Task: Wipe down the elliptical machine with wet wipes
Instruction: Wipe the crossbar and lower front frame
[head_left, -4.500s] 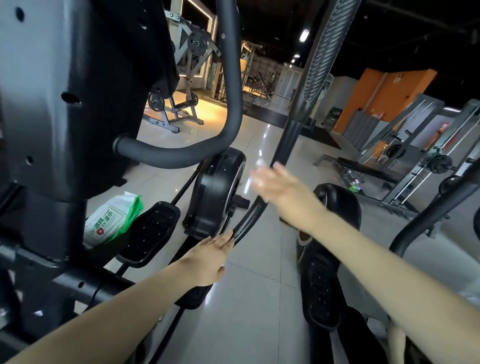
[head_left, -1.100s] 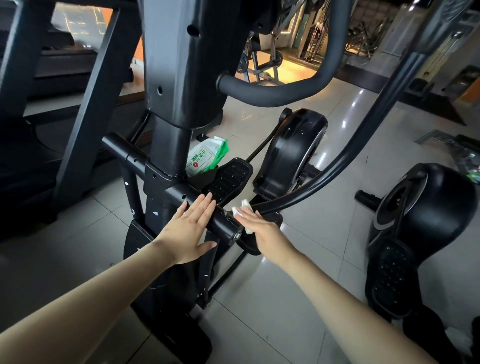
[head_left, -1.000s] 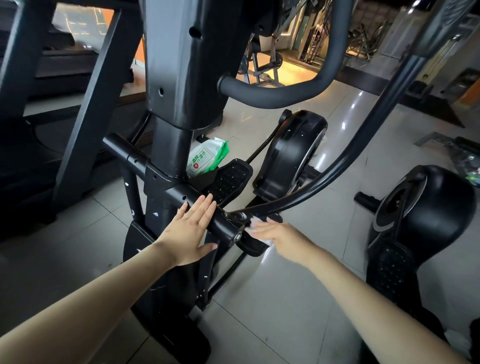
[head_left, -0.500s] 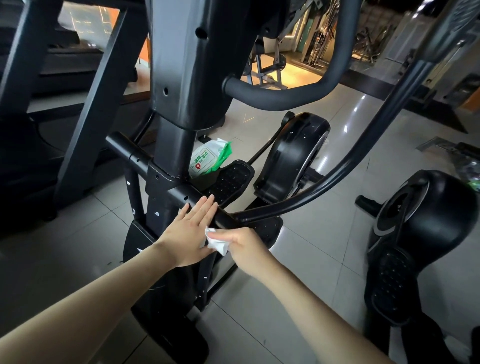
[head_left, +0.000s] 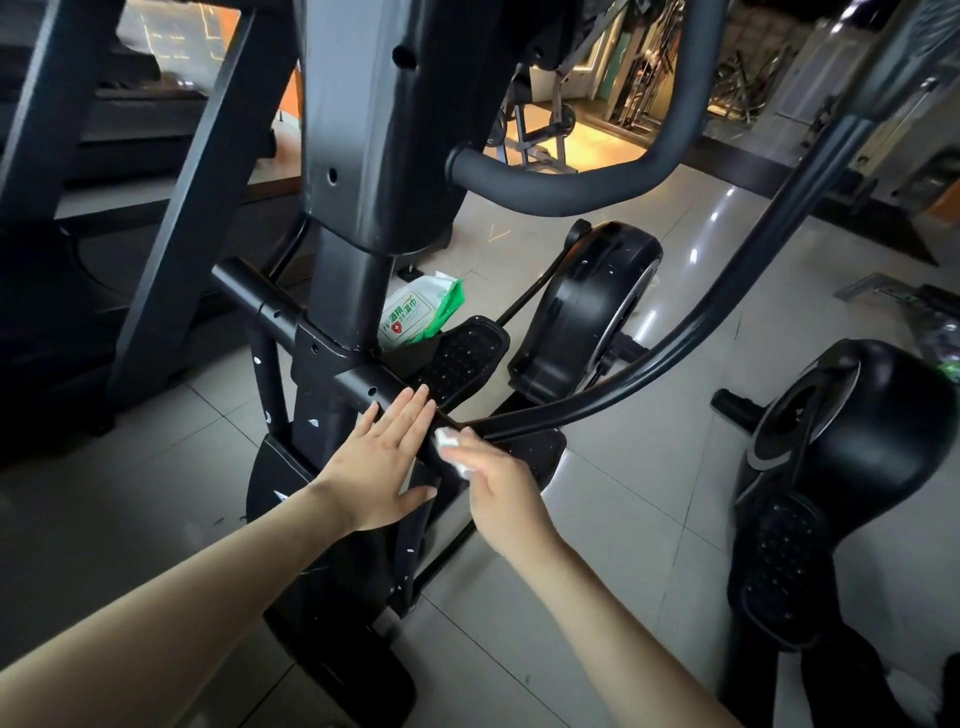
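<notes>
The black elliptical machine fills the upper left, with a horizontal crossbar running down to the right. My left hand lies flat with straight fingers on the near end of that crossbar. My right hand holds a small white wet wipe and presses it against the end of the crossbar, where the curved swing arm joins. A green and white pack of wet wipes lies on the floor behind the column, beside a pedal.
The flywheel housing stands behind the pedals. A second black machine stands at the right on the tiled floor. A curved handlebar hangs overhead. A dark sloped frame stands at the left. Weight racks are far back.
My right hand has gone from the swing arm joint to the crossbar end beside my left hand, wiping there with the wipe. My left hand has stayed flat on the bar.
</notes>
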